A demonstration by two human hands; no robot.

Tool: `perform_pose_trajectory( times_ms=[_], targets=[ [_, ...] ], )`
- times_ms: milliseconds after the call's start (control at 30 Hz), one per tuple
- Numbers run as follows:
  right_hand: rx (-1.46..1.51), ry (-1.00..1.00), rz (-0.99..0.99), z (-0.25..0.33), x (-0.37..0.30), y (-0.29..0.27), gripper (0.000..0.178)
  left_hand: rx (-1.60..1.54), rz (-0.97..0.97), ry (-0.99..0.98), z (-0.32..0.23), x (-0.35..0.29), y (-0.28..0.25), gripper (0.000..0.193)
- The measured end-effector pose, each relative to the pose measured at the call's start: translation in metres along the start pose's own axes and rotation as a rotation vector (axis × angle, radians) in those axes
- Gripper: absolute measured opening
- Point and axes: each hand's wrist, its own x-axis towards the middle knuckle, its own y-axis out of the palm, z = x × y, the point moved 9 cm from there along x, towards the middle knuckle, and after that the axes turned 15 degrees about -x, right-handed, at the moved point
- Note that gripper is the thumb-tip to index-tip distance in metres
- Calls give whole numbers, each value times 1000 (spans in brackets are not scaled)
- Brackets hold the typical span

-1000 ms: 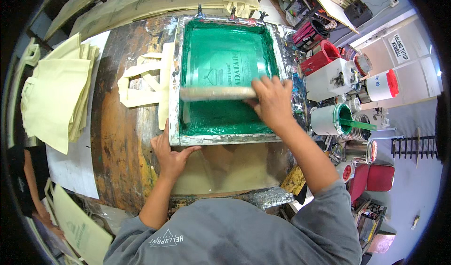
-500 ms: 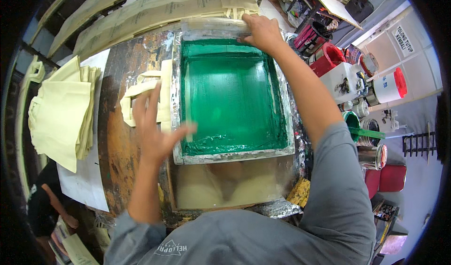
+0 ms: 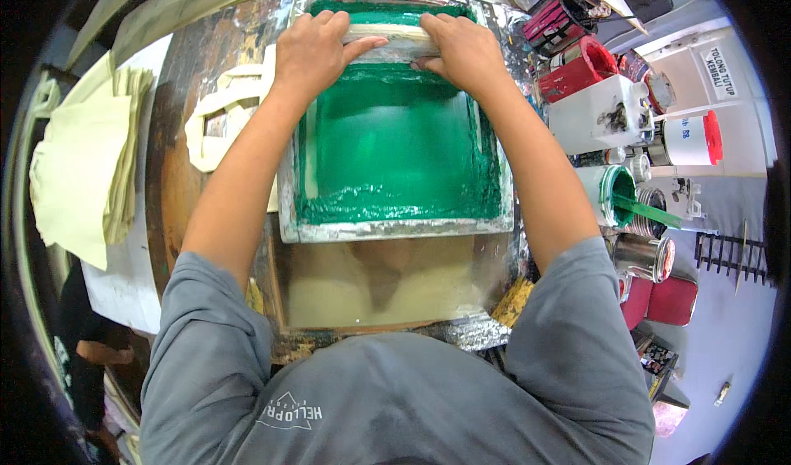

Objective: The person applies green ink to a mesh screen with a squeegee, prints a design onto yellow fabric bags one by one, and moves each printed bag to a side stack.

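Observation:
A screen-printing frame (image 3: 395,231) lies on the paint-stained table, its mesh coated with wet green ink (image 3: 387,144). Across its far part stands a squeegee (image 3: 395,43) with a pale handle and ink along its lower side. My left hand (image 3: 315,53) grips the squeegee's left end, thumb stretched along it. At the right end my right hand (image 3: 463,51) is closed around the same squeegee. Just left of the frame, a cream cloth bag (image 3: 235,107) shows its looped handles; the rest of it is hidden under the frame.
A stack of cream cloth bags (image 3: 82,156) sits at the left on a white sheet (image 3: 124,288). On the right stand a red bucket (image 3: 577,70), a white jerrycan (image 3: 589,115), an open green ink pot (image 3: 614,195) and a metal can (image 3: 647,257). A person (image 3: 82,350) is at lower left.
My left hand has gone from the air beside the frame to the squeegee's left end. The squeegee, now in both hands, has come nearer from the frame's far edge.

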Motion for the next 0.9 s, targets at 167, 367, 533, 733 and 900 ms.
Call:
perform_pose_trajectory(
  times_ms=[167,367,533,733,900],
  targets=[
    [-16,9,72,33,-50,-28,47,41,-38,71,-44,-49,-36,61],
    [46,16,138,70,-123,-73,50,-12,4,29,-101,-111,-83,57],
    [73,19,126,86,-152,-96,49,-83,168,-127,-109,-133,-91,60],
    [57,115,147,96,-168,-111,44,-179,42,-303,-88,-205,-150,124],
    [86,153,95,105,-192,-127,44,-158,245,-527,-47,-254,-128,88]
  ],
)
